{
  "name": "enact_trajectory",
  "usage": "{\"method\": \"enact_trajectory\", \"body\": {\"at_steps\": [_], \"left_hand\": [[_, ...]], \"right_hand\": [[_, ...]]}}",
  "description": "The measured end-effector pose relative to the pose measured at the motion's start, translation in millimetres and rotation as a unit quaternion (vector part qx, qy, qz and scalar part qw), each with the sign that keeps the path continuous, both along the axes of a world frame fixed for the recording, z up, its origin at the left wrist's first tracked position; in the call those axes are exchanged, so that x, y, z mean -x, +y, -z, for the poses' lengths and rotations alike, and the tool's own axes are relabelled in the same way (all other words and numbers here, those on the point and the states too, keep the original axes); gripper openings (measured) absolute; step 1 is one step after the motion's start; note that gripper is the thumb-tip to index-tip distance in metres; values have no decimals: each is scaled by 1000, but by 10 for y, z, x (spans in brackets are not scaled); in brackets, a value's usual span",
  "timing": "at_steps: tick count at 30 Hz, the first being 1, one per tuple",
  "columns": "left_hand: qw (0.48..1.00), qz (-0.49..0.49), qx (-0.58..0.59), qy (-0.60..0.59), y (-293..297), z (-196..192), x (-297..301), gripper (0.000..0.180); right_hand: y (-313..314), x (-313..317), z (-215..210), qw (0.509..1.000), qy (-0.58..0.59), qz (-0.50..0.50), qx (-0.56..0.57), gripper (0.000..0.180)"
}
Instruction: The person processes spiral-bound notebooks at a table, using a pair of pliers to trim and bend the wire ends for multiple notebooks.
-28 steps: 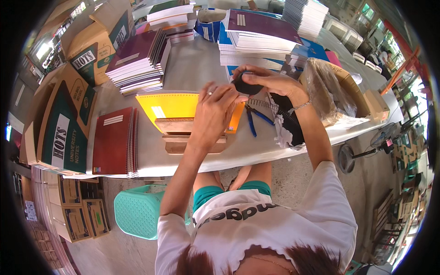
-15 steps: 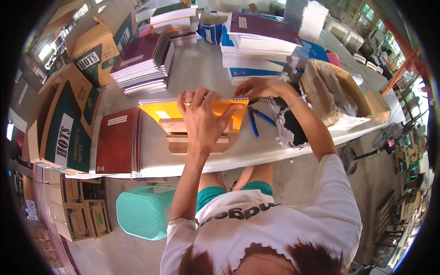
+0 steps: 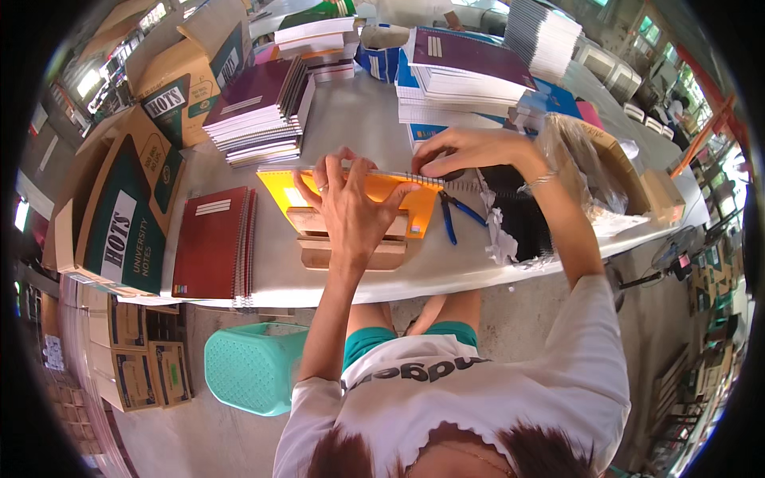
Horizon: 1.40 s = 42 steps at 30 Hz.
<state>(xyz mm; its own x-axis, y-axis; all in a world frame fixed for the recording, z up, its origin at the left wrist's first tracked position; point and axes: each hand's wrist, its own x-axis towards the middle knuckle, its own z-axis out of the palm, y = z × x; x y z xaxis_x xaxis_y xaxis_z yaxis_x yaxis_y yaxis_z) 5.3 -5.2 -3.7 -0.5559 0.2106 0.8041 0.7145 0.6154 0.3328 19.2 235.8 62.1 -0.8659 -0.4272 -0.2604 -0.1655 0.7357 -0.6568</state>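
A yellow notebook (image 3: 420, 209) stands on edge, leaning against a small wooden stand (image 3: 319, 256) on the table in front of me. My left hand (image 3: 349, 195) grips it, thumb spread across the yellow cover and fingers over the top edge. At the notebook's upper right corner my right hand (image 3: 478, 150) has its fingers closed at a dark spiral coil (image 3: 431, 182), which runs along the top edge and trails off to the right. The right fingertips are partly hidden. Blue-handled pliers (image 3: 451, 220) lie spread just right of the notebook.
Red spiral notebooks (image 3: 209, 239) lie at left, beside open cartons (image 3: 131, 223). Stacks of purple notebooks (image 3: 253, 99) and white-paged books (image 3: 458, 84) stand behind. A dark pile with torn white wrapping (image 3: 522, 227) and a plastic-lined box (image 3: 610, 171) sit at right.
My right fingers have curled in closer at the coil by the notebook's corner. My left hand keeps its grip on the notebook. The whole view has shifted slightly.
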Motion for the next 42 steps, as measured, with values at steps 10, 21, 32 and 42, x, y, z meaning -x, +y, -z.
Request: {"method": "enact_trajectory", "body": {"at_steps": [10,21,32,42], "left_hand": [[989,132,-35,-59,-31,55,168,49],[984,154,-38,-76,-69,62,173,49],[985,150,-37,-72,-10,66,108,65],[989,122,-12,-78,-40,-10,68,67]], "right_hand": [[-89,76,-13,998,-22,-25,62,53],[-121,15,-163,963,-33,37,265,45],[-106,129,170,982,31,11,-188,45],[-17,303,586,912,87,-15,-399,38]]}}
